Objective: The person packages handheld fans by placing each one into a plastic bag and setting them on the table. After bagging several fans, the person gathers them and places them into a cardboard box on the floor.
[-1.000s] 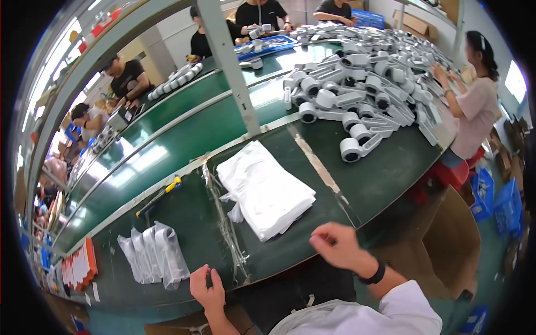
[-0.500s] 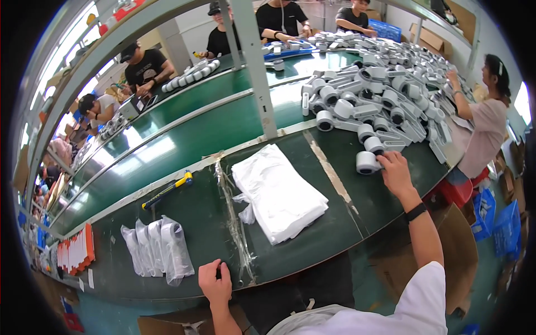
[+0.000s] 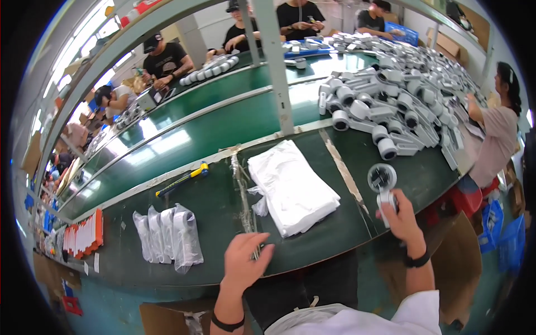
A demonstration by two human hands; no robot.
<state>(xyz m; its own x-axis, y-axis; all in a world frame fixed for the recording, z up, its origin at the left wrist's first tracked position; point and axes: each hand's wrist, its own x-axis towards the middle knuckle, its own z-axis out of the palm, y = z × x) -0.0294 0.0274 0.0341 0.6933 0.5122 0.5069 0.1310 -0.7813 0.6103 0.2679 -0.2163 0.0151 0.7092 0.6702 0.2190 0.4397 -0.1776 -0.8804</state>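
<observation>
A light grey plastic handle with a round, hollow head point(image 3: 382, 177) is in my right hand point(image 3: 404, 222). I grip it by its shaft, and the dark inside of the head faces up. The large pile of similar grey parts point(image 3: 410, 114) lies beyond that hand. My left hand point(image 3: 244, 258) hangs over the front edge of the table, fingers apart and holding nothing. Near it, toward the middle of the table, lies a stack of thin white plastic bags point(image 3: 293, 190). To its left, several grey parts in clear bags point(image 3: 167, 235) lie side by side.
A yellow and black hammer point(image 3: 183, 178) rests toward the belt. Orange-and-white flat pieces point(image 3: 84, 233) stand at the far left. A metal post point(image 3: 279, 72) rises at the table's back edge. Other people work across the green conveyor point(image 3: 178, 134) and at the right. Cardboard point(image 3: 446, 268) stands below.
My right hand has pulled one grey part off the pile toward me and turned its head upward. My left hand has moved up and right, its fingers opening. The view has shifted slightly.
</observation>
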